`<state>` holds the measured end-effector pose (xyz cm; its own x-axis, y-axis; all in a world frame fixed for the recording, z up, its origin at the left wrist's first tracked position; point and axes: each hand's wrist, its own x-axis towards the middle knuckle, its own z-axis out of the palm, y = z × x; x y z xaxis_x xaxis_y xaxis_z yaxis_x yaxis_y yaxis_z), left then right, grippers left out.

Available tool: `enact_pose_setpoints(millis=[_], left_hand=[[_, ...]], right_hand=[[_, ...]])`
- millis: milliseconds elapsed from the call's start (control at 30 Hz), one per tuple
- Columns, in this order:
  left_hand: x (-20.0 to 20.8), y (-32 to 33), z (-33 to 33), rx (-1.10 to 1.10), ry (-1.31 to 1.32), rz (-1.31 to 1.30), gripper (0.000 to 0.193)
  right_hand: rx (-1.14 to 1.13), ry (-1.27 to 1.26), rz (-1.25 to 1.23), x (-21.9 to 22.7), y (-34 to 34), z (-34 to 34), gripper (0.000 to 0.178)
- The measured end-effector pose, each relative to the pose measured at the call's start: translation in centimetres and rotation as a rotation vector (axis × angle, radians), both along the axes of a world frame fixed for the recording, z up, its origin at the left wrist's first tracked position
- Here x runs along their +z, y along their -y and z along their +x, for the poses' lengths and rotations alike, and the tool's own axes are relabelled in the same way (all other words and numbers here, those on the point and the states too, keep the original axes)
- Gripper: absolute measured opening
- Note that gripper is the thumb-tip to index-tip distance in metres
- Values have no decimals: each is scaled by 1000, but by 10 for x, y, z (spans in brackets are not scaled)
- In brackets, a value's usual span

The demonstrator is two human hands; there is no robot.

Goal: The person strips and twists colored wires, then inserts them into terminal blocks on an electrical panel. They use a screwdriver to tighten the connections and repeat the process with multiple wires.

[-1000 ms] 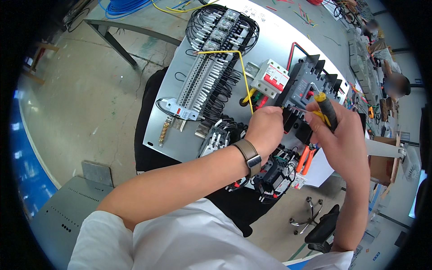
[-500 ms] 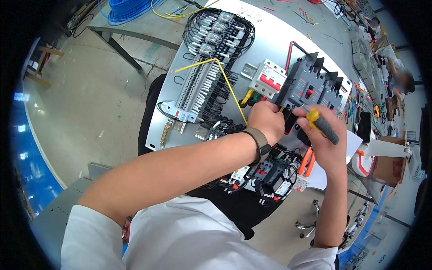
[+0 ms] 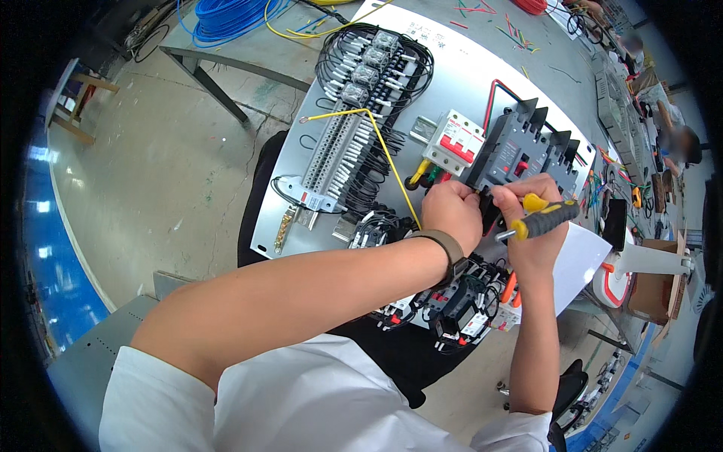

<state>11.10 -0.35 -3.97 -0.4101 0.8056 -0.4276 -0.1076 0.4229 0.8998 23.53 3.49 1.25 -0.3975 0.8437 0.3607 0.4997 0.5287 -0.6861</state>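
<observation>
My left hand (image 3: 452, 215) is closed at the lower end of a dark grey moulded-case breaker (image 3: 506, 156). A bent yellow wire (image 3: 388, 154) runs into this hand from over the terminal strip; its end at the fingertips is hidden. In my right hand (image 3: 538, 245) lies a screwdriver (image 3: 548, 219) with a grey and yellow handle, slanted across the palm, its short shaft pointing left. The thumb and forefinger of that hand meet at the breaker's lower edge, beside the left fingertips. Just left of the breaker sits a white miniature breaker (image 3: 454, 143) with red levers.
The metal mounting plate (image 3: 290, 162) carries a terminal strip (image 3: 331, 151), clear relays (image 3: 365, 74) and bundled black wiring. Contactors (image 3: 459, 305) and orange-handled pliers (image 3: 509, 288) are nearest me. Blue wire coils (image 3: 233, 19) lie at the far left, paper (image 3: 580, 260) at the right.
The screwdriver has swung in my right hand from pointing up at the breaker to lying across the palm, tip to the left. My left hand stays at the breaker's lower end.
</observation>
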Motion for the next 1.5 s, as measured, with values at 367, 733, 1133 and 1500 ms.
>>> enact_pose_setpoints(millis=[367,733,1133,1500], left_hand=[[-4,-1,0,-10,35,-11,18],[-20,-8,3,0,49,13,20],[-21,-7,4,-29,25,-22,18],[-34,-7,-2,-19,103,50,17]], right_hand=[[155,142,65,11,0,10,20],[67,84,94,-2,0,2,15],[132,93,32,-6,-3,13,17],[253,139,-220,24,-6,2,22]])
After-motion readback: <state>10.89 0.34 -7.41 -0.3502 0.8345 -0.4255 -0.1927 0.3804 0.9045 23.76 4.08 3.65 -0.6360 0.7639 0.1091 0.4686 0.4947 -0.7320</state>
